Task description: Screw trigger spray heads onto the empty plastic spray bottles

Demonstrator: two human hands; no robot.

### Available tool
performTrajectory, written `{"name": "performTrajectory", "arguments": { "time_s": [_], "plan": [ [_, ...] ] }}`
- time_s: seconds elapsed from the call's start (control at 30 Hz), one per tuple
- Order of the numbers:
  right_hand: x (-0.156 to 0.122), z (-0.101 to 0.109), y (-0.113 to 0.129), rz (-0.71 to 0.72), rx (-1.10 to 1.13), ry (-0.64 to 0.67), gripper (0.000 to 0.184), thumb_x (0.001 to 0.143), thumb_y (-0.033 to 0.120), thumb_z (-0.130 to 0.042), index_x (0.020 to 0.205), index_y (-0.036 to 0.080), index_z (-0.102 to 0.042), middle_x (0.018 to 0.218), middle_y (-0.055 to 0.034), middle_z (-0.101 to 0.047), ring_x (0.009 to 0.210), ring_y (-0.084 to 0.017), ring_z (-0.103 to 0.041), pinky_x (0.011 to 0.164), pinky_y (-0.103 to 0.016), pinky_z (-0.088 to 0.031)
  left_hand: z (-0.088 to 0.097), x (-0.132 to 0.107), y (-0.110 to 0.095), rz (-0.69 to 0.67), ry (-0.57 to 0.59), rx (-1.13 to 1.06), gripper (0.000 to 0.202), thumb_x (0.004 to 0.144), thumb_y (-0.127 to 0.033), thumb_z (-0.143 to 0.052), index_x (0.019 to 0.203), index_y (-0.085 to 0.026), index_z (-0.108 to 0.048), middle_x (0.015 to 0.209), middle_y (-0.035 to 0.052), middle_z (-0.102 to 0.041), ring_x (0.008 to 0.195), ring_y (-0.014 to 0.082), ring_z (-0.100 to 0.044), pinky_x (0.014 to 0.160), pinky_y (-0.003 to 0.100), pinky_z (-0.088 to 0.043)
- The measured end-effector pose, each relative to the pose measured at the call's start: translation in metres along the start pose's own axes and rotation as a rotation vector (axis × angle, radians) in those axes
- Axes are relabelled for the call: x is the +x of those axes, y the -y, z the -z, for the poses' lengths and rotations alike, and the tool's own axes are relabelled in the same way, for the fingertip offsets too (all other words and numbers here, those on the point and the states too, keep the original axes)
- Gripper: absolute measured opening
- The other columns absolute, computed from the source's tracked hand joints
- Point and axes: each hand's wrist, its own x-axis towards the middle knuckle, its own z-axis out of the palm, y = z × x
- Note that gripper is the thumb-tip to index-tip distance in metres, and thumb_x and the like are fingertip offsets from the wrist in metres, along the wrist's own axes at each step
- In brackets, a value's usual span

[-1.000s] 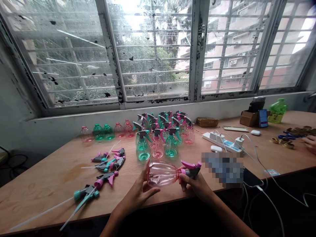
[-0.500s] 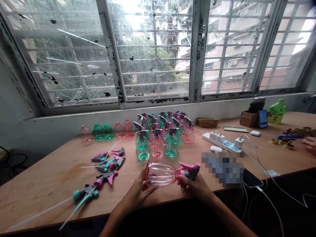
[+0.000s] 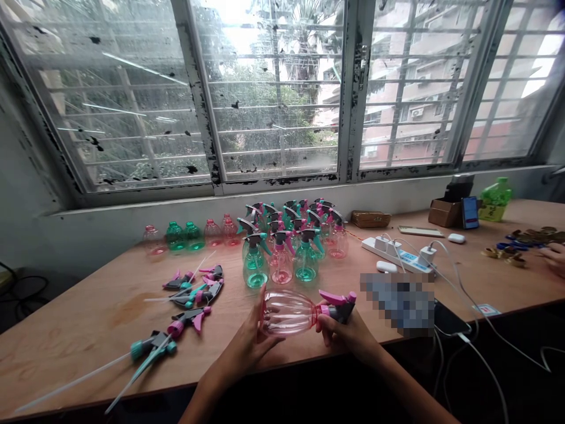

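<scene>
A clear pink spray bottle lies sideways in the air above the table's front edge, its neck toward the right. My left hand is closed around the bottle's base. At the neck, my right hand grips the pink collar of the grey and pink trigger sprayer. Beyond my hands stand several spray bottles with sprayers on. Several loose trigger sprayers with thin tubes lie to the left. Behind them is a row of pink and green bottles without sprayers.
On the right are a white power strip with cables, a blurred-out patch and a black phone. Farther back stand a cardboard box and a green bottle. Another person's hand shows at the right edge.
The trigger sprayer has shifted very slightly left with my right hand. Both hands keep their hold, and the rest looks the same.
</scene>
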Motion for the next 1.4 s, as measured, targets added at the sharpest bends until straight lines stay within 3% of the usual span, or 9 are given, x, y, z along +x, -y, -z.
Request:
{"name": "performTrajectory", "arguments": {
  "time_s": [0.1, 0.27, 0.57, 0.73, 1.03, 1.23, 1.4],
  "plan": [
    [0.0, 0.0, -0.001, 0.002, 0.005, 0.007, 0.045, 0.079, 0.059, -0.075, 0.09, 0.016, -0.069, 0.063, -0.0015, -0.069, 0.045, -0.014, -0.059, 0.042, -0.023, -0.04, 0.001, -0.002, -0.003, 0.013, 0.022, -0.008, 0.118, 0.083, -0.036, -0.077, 0.157, -0.028, 0.014, 0.148, 0.0172, -0.046, 0.131, 0.0324, -0.053, 0.11, 0.048, -0.044],
    [0.002, 0.001, -0.006, 0.012, 0.025, 0.01, 0.04, 0.081, 0.054, -0.076, 0.085, 0.016, -0.067, 0.068, -0.0029, -0.07, 0.046, -0.013, -0.06, 0.043, -0.023, -0.04, 0.002, -0.004, -0.012, 0.036, 0.046, -0.041, 0.104, 0.089, -0.04, -0.07, 0.159, -0.029, 0.007, 0.158, 0.017, -0.034, 0.135, 0.0329, -0.049, 0.111, 0.047, -0.043],
    [0.0, -0.001, -0.001, 0.006, 0.008, 0.013, 0.041, 0.081, 0.056, -0.075, 0.078, 0.016, -0.065, 0.066, -0.0026, -0.069, 0.045, -0.013, -0.059, 0.043, -0.023, -0.04, 0.001, -0.004, -0.009, 0.011, 0.039, -0.041, 0.106, 0.09, -0.036, -0.069, 0.157, -0.034, 0.013, 0.146, 0.0144, -0.049, 0.134, 0.0284, -0.051, 0.114, 0.047, -0.04],
    [0.0, -0.001, -0.002, -0.007, 0.014, 0.016, 0.041, 0.08, 0.055, -0.076, 0.083, 0.016, -0.066, 0.066, -0.0023, -0.07, 0.044, -0.013, -0.059, 0.042, -0.023, -0.04, 0.0, -0.002, -0.019, -0.003, 0.049, -0.038, 0.101, 0.088, -0.037, -0.071, 0.159, -0.028, 0.0, 0.147, 0.0142, -0.048, 0.138, 0.0305, -0.047, 0.117, 0.048, -0.036],
    [0.0, -0.001, 0.0, 0.012, -0.024, 0.03, 0.04, 0.083, 0.055, -0.073, 0.079, 0.016, -0.068, 0.065, -0.0035, -0.071, 0.045, -0.013, -0.06, 0.043, -0.022, -0.039, 0.003, -0.002, 0.004, -0.033, -0.009, 0.152, 0.107, 0.091, -0.037, -0.068, 0.157, -0.026, 0.015, 0.135, 0.0168, -0.055, 0.125, 0.0294, -0.057, 0.109, 0.047, -0.045],
    [0.0, -0.001, -0.002, 0.005, -0.006, 0.02, 0.041, 0.081, 0.056, -0.075, 0.086, 0.016, -0.067, 0.066, -0.0036, -0.072, 0.043, -0.013, -0.06, 0.042, -0.022, -0.039, 0.004, -0.001, -0.009, -0.052, 0.009, 0.165, 0.103, 0.086, -0.041, -0.073, 0.16, -0.024, -0.003, 0.141, 0.0174, -0.053, 0.132, 0.034, -0.051, 0.112, 0.049, -0.041],
    [0.0, 0.001, -0.006, 0.01, 0.035, -0.001, 0.04, 0.081, 0.052, -0.076, 0.095, 0.017, -0.063, 0.07, -0.0033, -0.073, 0.044, -0.013, -0.061, 0.042, -0.022, -0.039, 0.0, -0.004, -0.003, -0.002, -0.036, 0.157, 0.106, 0.089, -0.037, -0.069, 0.158, -0.029, 0.01, 0.139, 0.0158, -0.052, 0.12, 0.0287, -0.06, 0.104, 0.044, -0.049]
  ]
}}
